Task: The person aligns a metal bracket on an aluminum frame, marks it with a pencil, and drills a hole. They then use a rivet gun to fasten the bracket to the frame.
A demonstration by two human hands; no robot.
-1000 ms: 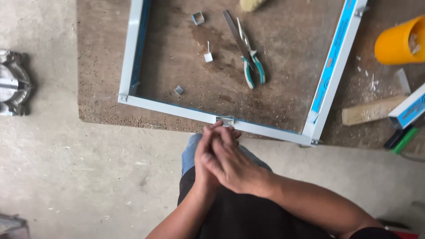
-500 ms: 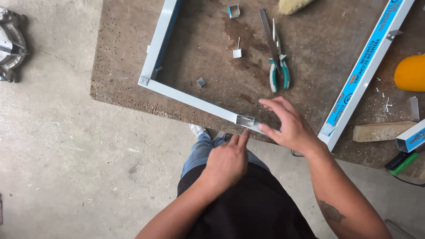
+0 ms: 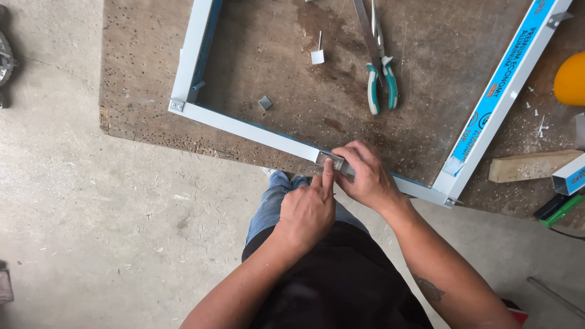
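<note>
**Two hands on a small metal piece**

We see the small metal piece (image 3: 333, 162) on the white frame (image 3: 244, 127), at the near edge of the bench (image 3: 140, 73). The right hand (image 3: 367, 176) pinches it shut. The left hand (image 3: 308, 210) presses one finger on it. Green pliers (image 3: 381, 82) lie farther back.

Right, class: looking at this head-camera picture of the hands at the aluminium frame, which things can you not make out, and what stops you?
- Small metal piece on the frame rail: head view, mostly covered by the right hand and the left hand index finger.
- Pliers: jaws cut off by the top edge.
- Orange round object: cut by the right edge.
- Grey metal thing: cut by the left edge.
</note>
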